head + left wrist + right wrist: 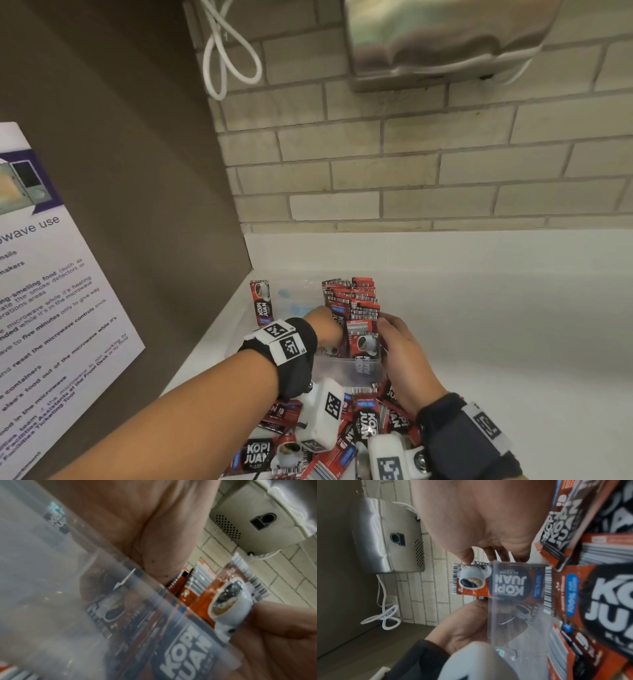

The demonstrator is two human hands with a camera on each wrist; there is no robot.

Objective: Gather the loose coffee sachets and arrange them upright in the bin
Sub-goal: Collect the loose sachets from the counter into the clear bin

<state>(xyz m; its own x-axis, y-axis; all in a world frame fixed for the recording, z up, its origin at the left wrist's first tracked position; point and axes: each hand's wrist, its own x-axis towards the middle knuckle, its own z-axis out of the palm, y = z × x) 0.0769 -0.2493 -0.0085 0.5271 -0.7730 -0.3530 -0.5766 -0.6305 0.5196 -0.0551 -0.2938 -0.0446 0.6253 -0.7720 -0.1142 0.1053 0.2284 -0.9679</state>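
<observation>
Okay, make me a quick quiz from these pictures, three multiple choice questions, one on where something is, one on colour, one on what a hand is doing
1. Where do the loose sachets lie?
A. in front of the clear bin, near the person
B. behind the bin
C. on the poster
2. What colour is the looped cable on the brick wall?
A. black
B. white
C. red
3. What is the right hand doing?
A. resting flat on the counter
B. gripping the cable
C. holding a sachet upright at the bin's front

Answers: A, the pile lies nearest the camera; B, it shows white; C, fingers touch the sachet's edge.
</observation>
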